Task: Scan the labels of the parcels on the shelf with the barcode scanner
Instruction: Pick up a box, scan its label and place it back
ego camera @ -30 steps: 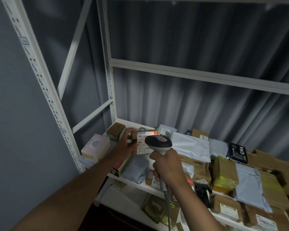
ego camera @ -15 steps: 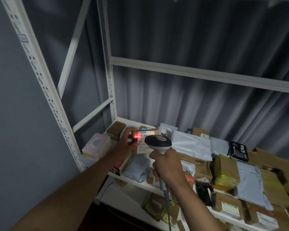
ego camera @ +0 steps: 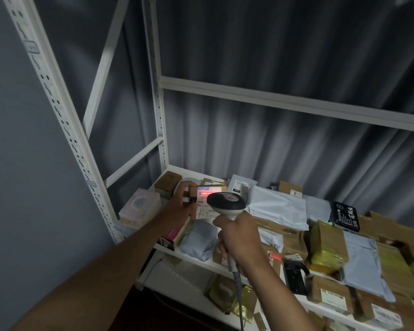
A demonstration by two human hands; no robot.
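Note:
My right hand [ego camera: 240,237] grips the handle of a white barcode scanner [ego camera: 226,203] with a dark head, its cable trailing down. The scanner points at a small brown cardboard parcel [ego camera: 202,199] with a white label, and a red scan line glows across that label. My left hand [ego camera: 181,205] holds this parcel by its left side, tilted up above the white shelf [ego camera: 196,258]. Many other parcels lie on the shelf: grey poly mailers [ego camera: 276,207], brown boxes [ego camera: 330,246] and a black packet [ego camera: 344,216].
A pink box [ego camera: 140,207] and a brown box [ego camera: 168,183] sit at the shelf's left end. White perforated uprights [ego camera: 65,125] stand at left, a crossbar [ego camera: 285,101] overhead. A grey curtain hangs behind. More packets lie on the lower shelf [ego camera: 191,274].
The red scan line has shifted on the label, from its left edge to nearer the middle. Both hands and the parcel have stayed almost in place.

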